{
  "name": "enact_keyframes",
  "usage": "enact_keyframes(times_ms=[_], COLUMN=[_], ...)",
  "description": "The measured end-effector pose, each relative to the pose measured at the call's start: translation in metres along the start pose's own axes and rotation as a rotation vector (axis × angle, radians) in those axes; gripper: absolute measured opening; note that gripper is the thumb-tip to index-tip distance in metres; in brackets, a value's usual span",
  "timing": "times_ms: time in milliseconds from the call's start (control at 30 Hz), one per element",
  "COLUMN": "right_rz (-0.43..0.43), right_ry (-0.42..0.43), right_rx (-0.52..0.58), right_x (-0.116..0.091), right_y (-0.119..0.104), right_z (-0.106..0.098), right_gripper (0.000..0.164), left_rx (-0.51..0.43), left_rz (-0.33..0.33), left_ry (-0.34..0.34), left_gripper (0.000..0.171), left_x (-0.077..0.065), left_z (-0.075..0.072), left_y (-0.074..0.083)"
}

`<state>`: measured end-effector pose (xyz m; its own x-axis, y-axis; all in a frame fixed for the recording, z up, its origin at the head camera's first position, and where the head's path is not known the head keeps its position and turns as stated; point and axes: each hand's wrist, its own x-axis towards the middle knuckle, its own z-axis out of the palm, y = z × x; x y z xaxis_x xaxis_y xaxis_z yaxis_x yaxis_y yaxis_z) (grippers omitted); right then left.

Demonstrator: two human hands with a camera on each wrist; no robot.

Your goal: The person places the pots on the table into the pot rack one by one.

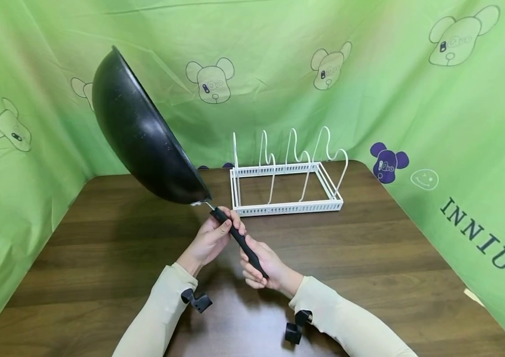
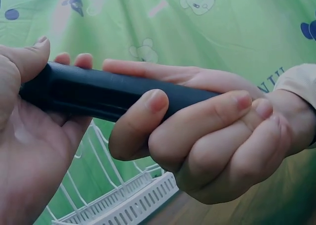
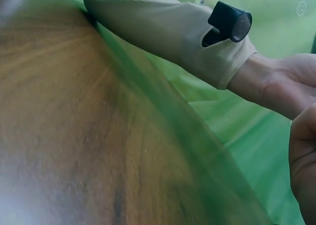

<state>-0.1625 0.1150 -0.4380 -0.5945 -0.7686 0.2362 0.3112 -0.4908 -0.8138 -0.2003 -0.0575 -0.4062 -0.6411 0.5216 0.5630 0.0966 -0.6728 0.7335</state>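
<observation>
A black wok (image 1: 145,134) is held up off the table, tilted so its dark outer side shows and its rim slants down to the right. Near the pan end of its black handle (image 2: 118,91), my left hand (image 1: 212,235) grips with the thumb on top. Lower down, my right hand (image 1: 265,265) has its fingers curled round the handle's end; the left wrist view shows these curled fingers closely. Only parts of both hands appear at the right edge of the right wrist view, and the wok is out of sight there.
A white rack (image 1: 288,208) with several upright wire dividers stands at the back of the wooden table (image 1: 78,277), right of the wok. Green cloth (image 1: 279,44) printed with bear heads hangs behind and on both sides. Each sleeve carries a black wrist mount.
</observation>
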Motion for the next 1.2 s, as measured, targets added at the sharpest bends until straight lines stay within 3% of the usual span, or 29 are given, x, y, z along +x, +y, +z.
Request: enact_keyframes(times_ms=[233,500,800,900,1000,1200], right_rz=[-0.006,-0.033,-0.082,-0.106,-0.124,-0.145], right_ry=[-0.098,-0.155,-0.204,-0.208,-0.208,-0.22], right_rx=[0.088,0.129,0.194,0.19,0.18,0.177], right_x=[0.005,0.005,0.008,0.008,0.008,0.01], right_y=[0.003,0.002,-0.005,-0.008,-0.01,-0.013], right_z=[0.001,0.003,0.003,0.002,0.0,-0.001], right_gripper=[0.045,0.048,0.048,0.048,0.047,0.046], left_rx=[0.124,0.071,0.063,0.009,-0.112,-0.326], left_rz=[-0.01,-0.047,-0.078,-0.061,-0.016,0.044], left_ry=[0.045,0.089,0.167,0.196,0.206,0.164], left_gripper=[0.014,0.014,0.035,0.033,0.026,0.023], left_x=[0.002,0.006,0.021,0.025,0.026,0.028], left_z=[0.001,0.009,0.018,0.019,0.02,0.02], left_y=[0.003,0.005,0.009,0.006,0.003,-0.003])
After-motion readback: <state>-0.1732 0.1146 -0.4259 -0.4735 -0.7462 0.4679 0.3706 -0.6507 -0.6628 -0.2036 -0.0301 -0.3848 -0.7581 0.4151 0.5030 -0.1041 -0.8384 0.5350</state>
